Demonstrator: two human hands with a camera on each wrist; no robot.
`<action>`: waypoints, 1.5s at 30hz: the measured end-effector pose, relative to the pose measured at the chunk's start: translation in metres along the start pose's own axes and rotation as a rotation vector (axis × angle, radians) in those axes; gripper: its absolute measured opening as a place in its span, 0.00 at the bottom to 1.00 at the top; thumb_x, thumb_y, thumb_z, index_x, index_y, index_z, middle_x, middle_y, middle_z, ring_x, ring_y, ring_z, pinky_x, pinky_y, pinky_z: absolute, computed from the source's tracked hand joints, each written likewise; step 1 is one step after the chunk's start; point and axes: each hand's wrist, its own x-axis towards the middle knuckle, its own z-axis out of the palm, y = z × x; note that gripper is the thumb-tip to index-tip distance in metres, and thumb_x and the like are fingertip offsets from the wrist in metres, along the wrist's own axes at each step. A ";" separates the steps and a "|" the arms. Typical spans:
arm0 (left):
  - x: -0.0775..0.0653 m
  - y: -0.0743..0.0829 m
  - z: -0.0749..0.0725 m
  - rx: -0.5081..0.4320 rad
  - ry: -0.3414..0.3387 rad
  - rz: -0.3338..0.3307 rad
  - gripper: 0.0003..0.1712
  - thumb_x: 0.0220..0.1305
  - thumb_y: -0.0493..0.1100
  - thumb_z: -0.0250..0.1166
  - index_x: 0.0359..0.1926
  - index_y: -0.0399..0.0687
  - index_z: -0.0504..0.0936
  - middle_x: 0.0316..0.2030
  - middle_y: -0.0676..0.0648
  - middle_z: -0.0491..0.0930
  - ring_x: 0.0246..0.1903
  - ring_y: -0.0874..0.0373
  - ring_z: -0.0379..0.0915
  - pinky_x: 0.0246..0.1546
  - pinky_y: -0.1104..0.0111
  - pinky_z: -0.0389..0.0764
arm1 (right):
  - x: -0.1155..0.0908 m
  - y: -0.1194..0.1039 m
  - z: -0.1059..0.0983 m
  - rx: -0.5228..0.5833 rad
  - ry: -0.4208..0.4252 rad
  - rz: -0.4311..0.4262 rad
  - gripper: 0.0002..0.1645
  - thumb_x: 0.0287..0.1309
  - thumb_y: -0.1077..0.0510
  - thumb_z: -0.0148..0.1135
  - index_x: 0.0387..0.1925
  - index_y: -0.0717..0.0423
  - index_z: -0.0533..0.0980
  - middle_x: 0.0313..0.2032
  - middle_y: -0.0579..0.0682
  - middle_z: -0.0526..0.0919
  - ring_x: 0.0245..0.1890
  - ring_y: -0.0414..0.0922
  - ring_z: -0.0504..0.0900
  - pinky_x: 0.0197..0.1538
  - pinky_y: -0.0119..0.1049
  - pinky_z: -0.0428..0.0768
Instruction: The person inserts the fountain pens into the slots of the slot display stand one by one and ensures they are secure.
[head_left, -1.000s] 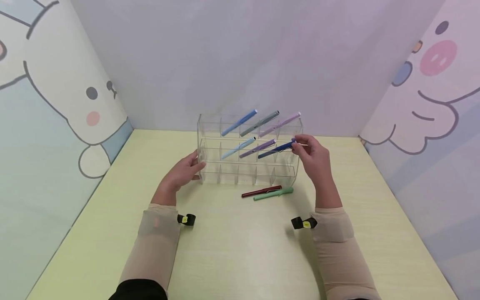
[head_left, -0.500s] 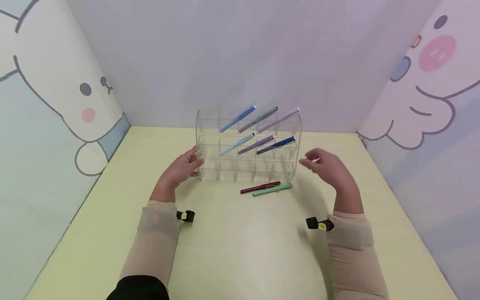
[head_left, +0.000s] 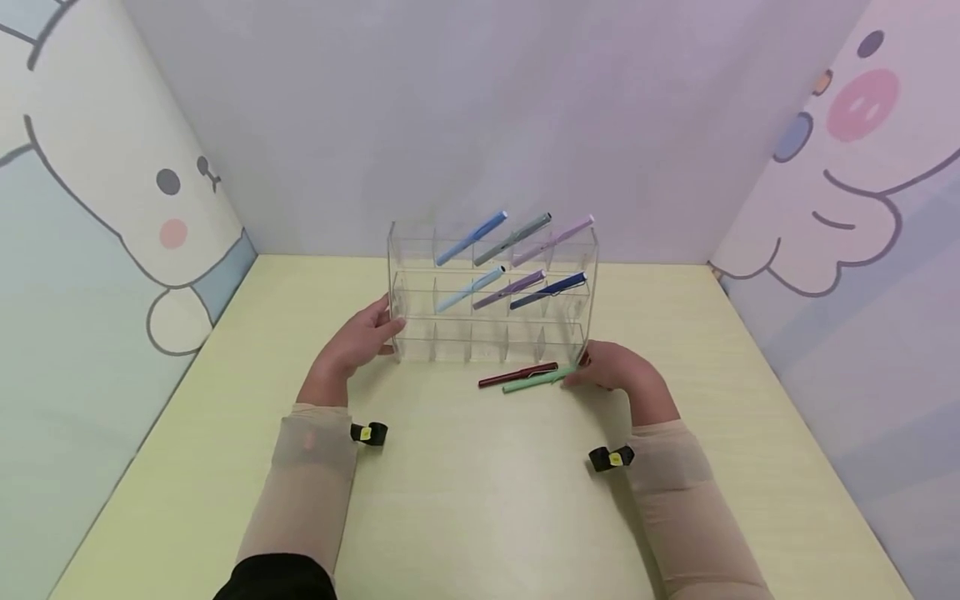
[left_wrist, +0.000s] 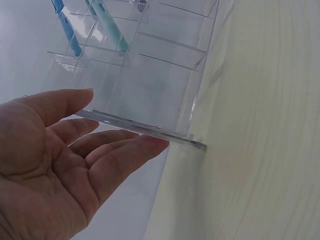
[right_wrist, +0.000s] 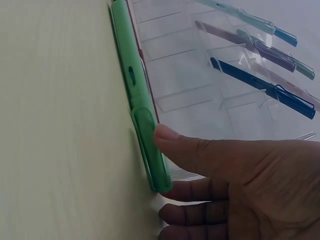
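Note:
A clear acrylic pen rack (head_left: 488,342) with stepped rows stands on the table. My left hand (head_left: 360,340) steadies its left side panel, thumb at the front edge and fingers along the outside. A green pen (head_left: 528,384) and a dark red pen (head_left: 513,377) lie before the rack. My right hand (head_left: 618,367) is at the green pen's cap end; in the right wrist view the thumb (right_wrist: 172,140) touches the cap, the other fingers extended beyond its end. The rack's middle row bears a light blue pen (head_left: 471,289), a purple pen (head_left: 510,289) and a navy pen (head_left: 549,291).
In the rack's top row lean a blue pen (head_left: 472,238), a grey-green pen (head_left: 513,239) and a lilac pen (head_left: 553,240). The lowest row shows bare compartments. A pale wall (head_left: 480,108) rises behind the table (head_left: 480,500), with cartoon-printed panels (head_left: 847,183) at both sides.
My right hand let go of the navy pen, which now rests in the middle row, drew back right, then came down to the green pen. The left hand stayed at the rack.

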 end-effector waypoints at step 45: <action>-0.001 0.003 0.001 0.002 0.003 -0.012 0.41 0.76 0.50 0.52 0.79 0.65 0.39 0.75 0.39 0.53 0.70 0.41 0.60 0.63 0.47 0.73 | -0.041 0.002 -0.039 0.729 0.255 -0.543 0.17 0.65 0.57 0.63 0.48 0.64 0.71 0.44 0.51 0.87 0.42 0.49 0.88 0.51 0.38 0.85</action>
